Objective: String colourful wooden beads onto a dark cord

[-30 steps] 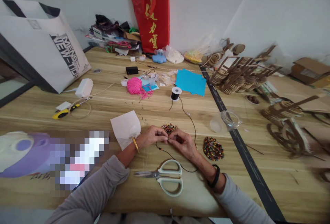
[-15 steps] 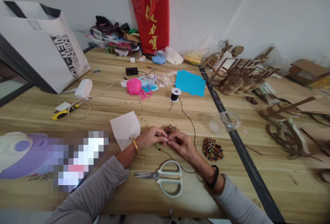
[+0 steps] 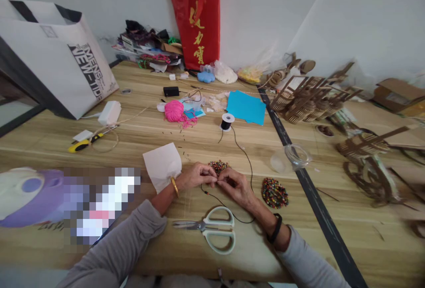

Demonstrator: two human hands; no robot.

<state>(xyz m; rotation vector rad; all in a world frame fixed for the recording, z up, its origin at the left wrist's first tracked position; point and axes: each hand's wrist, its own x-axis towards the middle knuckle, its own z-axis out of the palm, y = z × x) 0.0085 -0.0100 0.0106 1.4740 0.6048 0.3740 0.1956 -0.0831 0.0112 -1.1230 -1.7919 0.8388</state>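
My left hand [image 3: 201,175] and my right hand [image 3: 235,185] meet fingertip to fingertip, each closed in a pinch. Between them is the end of a thin black cord [image 3: 229,212]; whether a bead is also in the fingers is too small to tell. A few small beads [image 3: 206,193] sit on the cord just below my left fingers. The cord loops under my right wrist and runs up to a white spool [image 3: 227,121]. Behind my fingertips lies a pile of loose coloured beads [image 3: 219,165]. Scissors [image 3: 212,229] with pale handles lie partly spread below my hands.
Right of my right hand lies a coil of strung beads [image 3: 275,193]. White paper [image 3: 162,164] rests by my left wrist. Farther out are pink yarn [image 3: 174,111], blue sheets [image 3: 246,107], a clear round container [image 3: 297,156], a yellow cutter [image 3: 81,145] and woven brown pieces [image 3: 310,102].
Both hands keep nearly the same pinch at the same spot. The whole view has shifted very slightly; nothing on the table has visibly moved.
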